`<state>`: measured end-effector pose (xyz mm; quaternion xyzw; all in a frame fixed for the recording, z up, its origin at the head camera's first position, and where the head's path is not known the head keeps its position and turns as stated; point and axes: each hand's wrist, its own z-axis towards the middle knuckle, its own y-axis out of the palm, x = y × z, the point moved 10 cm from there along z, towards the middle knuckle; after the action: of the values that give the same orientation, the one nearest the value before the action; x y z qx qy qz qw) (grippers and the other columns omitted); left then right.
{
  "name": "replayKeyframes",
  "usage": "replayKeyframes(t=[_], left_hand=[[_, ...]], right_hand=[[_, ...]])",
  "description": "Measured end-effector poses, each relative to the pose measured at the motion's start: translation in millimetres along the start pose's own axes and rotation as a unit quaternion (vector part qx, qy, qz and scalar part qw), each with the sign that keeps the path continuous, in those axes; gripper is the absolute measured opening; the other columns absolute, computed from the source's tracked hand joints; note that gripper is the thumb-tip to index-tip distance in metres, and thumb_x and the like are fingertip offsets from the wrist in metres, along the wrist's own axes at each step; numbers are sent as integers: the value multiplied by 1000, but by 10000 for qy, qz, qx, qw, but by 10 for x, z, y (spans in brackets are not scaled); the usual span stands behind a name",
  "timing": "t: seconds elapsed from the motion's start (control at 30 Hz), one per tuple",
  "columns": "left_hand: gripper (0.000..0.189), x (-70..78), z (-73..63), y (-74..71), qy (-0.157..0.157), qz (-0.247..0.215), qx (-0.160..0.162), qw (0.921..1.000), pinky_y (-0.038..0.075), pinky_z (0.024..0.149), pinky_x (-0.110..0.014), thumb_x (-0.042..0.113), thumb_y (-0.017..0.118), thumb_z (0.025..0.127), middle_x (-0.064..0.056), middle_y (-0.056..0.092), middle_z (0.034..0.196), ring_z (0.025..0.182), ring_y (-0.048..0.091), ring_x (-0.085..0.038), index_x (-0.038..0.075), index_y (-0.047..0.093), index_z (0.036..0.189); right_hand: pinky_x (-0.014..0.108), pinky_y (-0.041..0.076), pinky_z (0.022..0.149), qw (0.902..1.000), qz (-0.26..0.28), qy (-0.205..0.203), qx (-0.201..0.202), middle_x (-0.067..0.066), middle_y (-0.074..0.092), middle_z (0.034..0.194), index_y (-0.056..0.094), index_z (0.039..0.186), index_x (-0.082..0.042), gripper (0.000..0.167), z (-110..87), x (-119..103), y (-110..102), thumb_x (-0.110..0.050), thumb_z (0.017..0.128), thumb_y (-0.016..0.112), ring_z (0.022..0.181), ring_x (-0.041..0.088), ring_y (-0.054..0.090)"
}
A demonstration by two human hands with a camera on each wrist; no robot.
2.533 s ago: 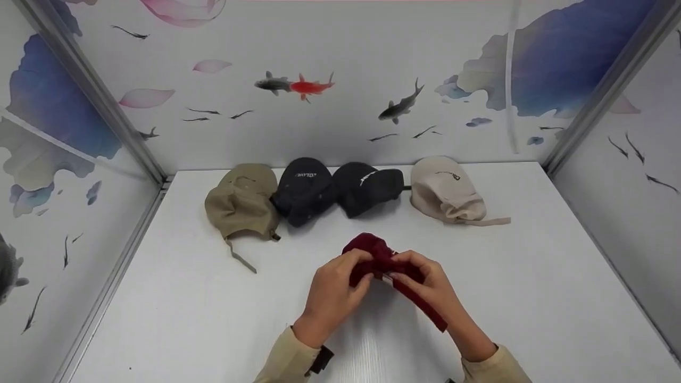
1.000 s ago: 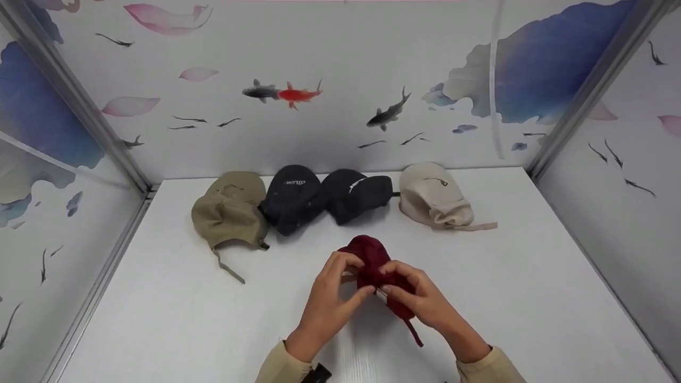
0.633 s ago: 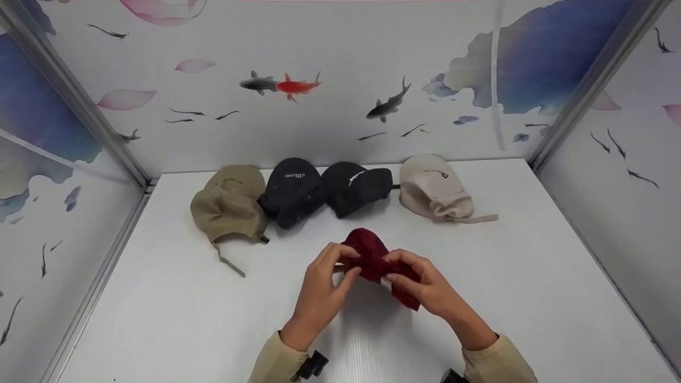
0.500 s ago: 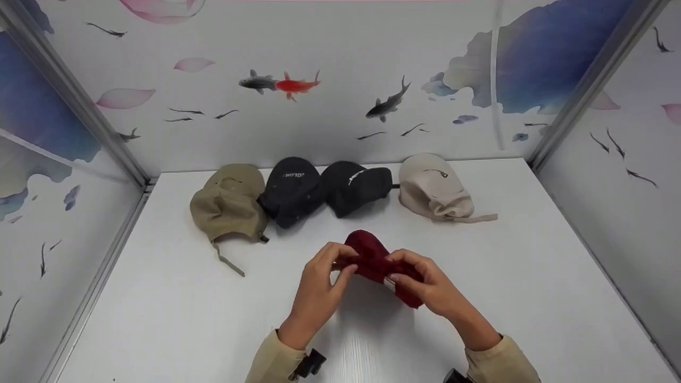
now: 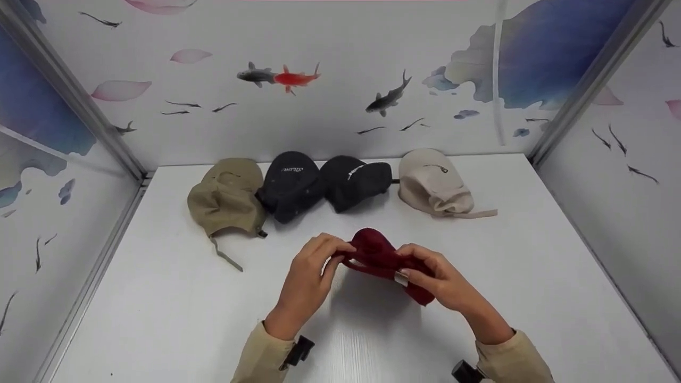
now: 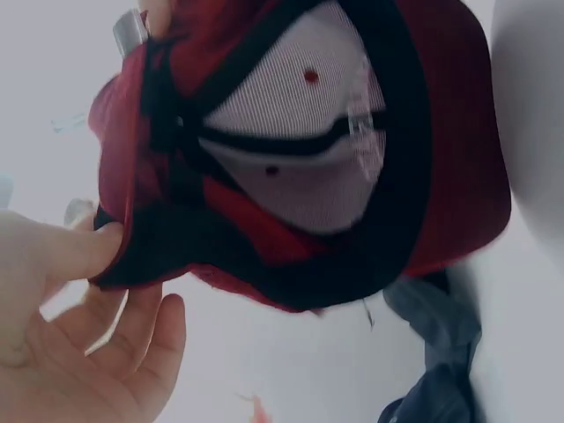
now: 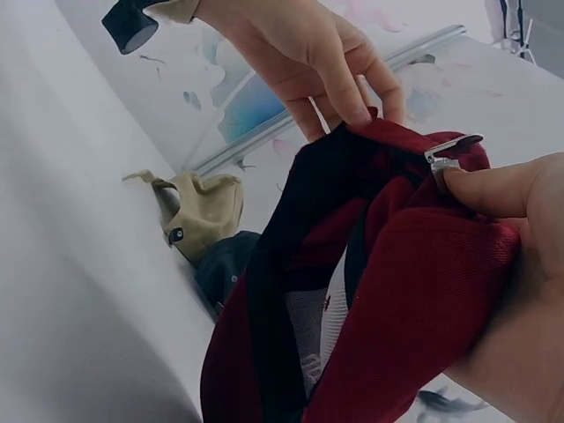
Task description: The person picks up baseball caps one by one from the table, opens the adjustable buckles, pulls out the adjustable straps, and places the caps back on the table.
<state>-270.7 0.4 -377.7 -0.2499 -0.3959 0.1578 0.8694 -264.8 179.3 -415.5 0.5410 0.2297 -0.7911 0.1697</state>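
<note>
Both hands hold a dark red baseball cap (image 5: 375, 249) above the near half of the table. My left hand (image 5: 311, 274) pinches the back edge at the left, by the strap, between thumb and fingers. At the right my right hand (image 5: 444, 279) grips the cap, its thumb at the metal buckle (image 5: 401, 277) of the strap. Between the hands the strap runs taut under the cap's rear opening. In the left wrist view the cap's white mesh lining (image 6: 291, 115) and black inner band (image 6: 410, 132) show.
Along the back of the white table (image 5: 175, 330) lie an olive cap (image 5: 229, 194), a dark navy cap (image 5: 291, 183), a black cap (image 5: 354, 183) and a beige cap (image 5: 433, 181). Printed panels (image 5: 319, 32) stand behind and at both sides.
The hands have spread apart, the left one leftward and the right one rightward. The strap, whose end hung loose at the right earlier, now stretches between them with its buckle at the right thumb.
</note>
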Motion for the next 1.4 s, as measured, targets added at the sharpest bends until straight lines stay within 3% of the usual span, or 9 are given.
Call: replayKeyframes(t=[0.23, 0.43, 0.63, 0.87, 1.07, 1.23, 1.4], left_hand=[[32, 77, 42, -73, 635, 413, -155, 9970, 53, 84, -20, -10, 58, 94, 6, 66, 100, 95, 60, -7, 19, 71, 99], [36, 122, 63, -73, 975, 147, -434, 9942, 53, 81, -18, -15, 53, 92, 5, 66, 99, 93, 62, -6, 16, 70, 99], [36, 91, 93, -22, 639, -19, -567, 9963, 52, 81, -21, -12, 50, 93, 6, 65, 108, 99, 59, -5, 15, 69, 106], [22, 10, 130, 250, 41, -18, -892, 9960, 48, 104, -32, 15, 52, 104, 4, 60, 131, 123, 54, -12, 17, 65, 122], [21, 6, 121, 551, -126, 143, -1342, 9908, 53, 95, -29, 15, 62, 99, 0, 64, 118, 109, 62, -11, 14, 60, 120], [12, 16, 135, 592, -268, -63, -1109, 9935, 55, 88, -25, 10, 64, 97, 1, 64, 106, 98, 63, -7, 12, 61, 109], [8, 65, 188, 514, -202, -18, -680, 9975, 56, 84, -25, 7, 66, 95, 1, 64, 100, 95, 64, -7, 13, 64, 102]], right_hand=[[18, 49, 87, 9990, 298, -29, -331, -8, 60, 118, 54, 120, 4, 25, 20, -58, -22, 10, 97, 45, 104, 5, 56], [18, 49, 87, 9991, 305, -181, -221, -8, 60, 119, 56, 119, 2, 28, 17, -107, -102, 12, 96, 45, 105, 6, 56], [19, 50, 85, 9999, 113, -110, 8, -7, 60, 117, 55, 119, 3, 24, 8, -72, -164, 10, 97, 47, 104, 7, 55], [19, 49, 88, 10000, 8, 13, 61, -7, 61, 118, 53, 120, 7, 23, -5, 29, -156, 8, 98, 47, 106, 5, 56], [18, 50, 90, 10000, 23, -53, 31, -7, 61, 123, 53, 122, 11, 25, 8, 54, -145, 10, 97, 47, 108, 4, 57], [19, 50, 94, 9999, 142, 32, -77, -5, 61, 123, 52, 123, 11, 27, 10, 71, -138, 11, 96, 47, 109, 5, 59], [22, 50, 95, 9970, 431, 643, 57, -1, 61, 123, 52, 125, 3, 34, 7, 144, -208, 7, 92, 44, 111, 8, 60]])
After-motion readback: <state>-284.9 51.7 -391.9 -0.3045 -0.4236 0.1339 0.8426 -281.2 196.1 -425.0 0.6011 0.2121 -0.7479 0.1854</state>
